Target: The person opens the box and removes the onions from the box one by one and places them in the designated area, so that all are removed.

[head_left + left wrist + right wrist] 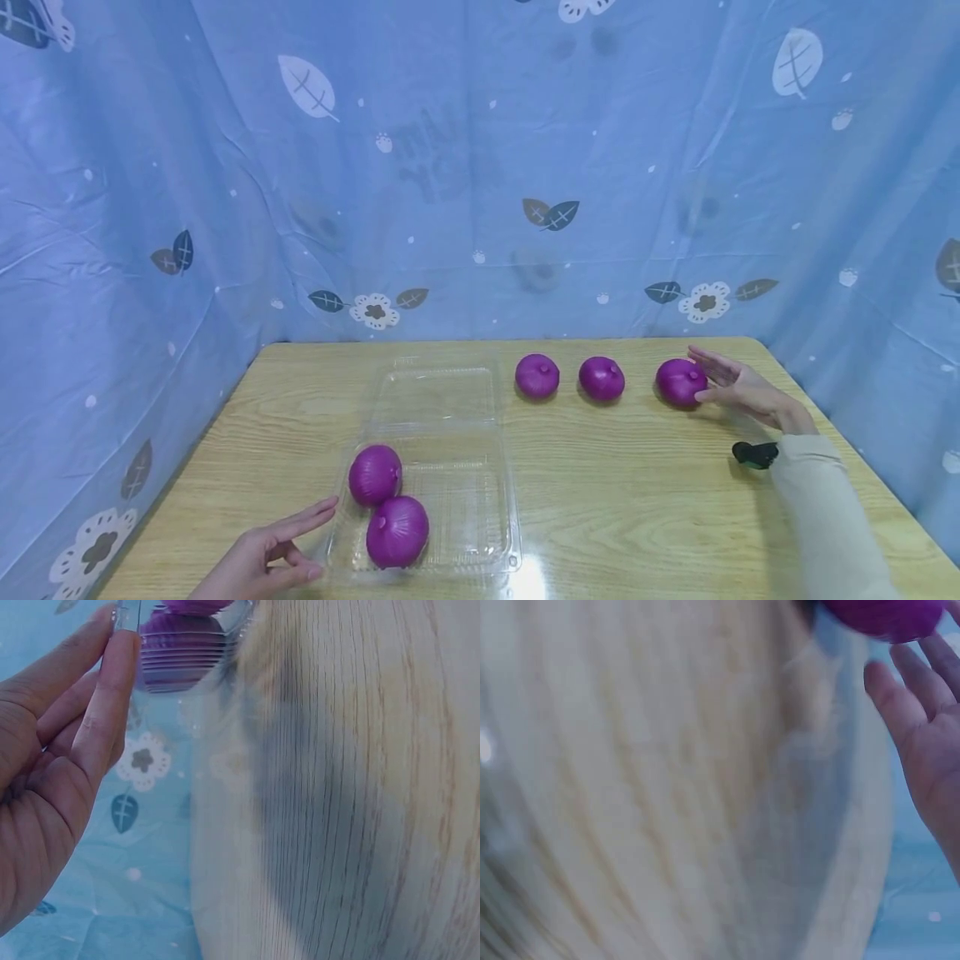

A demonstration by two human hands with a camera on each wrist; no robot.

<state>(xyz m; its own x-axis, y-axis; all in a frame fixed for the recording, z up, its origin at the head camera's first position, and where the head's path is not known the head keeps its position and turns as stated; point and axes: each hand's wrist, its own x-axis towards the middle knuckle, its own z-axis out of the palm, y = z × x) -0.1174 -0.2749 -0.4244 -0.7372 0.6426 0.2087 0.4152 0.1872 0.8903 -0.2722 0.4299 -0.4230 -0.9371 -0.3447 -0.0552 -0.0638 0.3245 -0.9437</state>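
Observation:
My left hand (262,554) reaches to the near left side of a clear plastic clamshell container (465,517), its fingertips right at the rim and its fingers mostly straight. Inside the container's near half lie two red onions, one (375,475) behind the other (398,532). At the far right, my right hand (742,393) stands beside another red onion (681,382), fingers and thumb spread at its right side. In the right wrist view, that onion (892,615) shows at the top edge, just past the fingertips.
Two more red onions, one (537,377) left of the other (602,379), sit along the back of the wooden table (615,500). The container's lid half (438,392) lies folded back. A black object (753,455) shows at the right wrist. A blue patterned curtain (465,167) surrounds the table.

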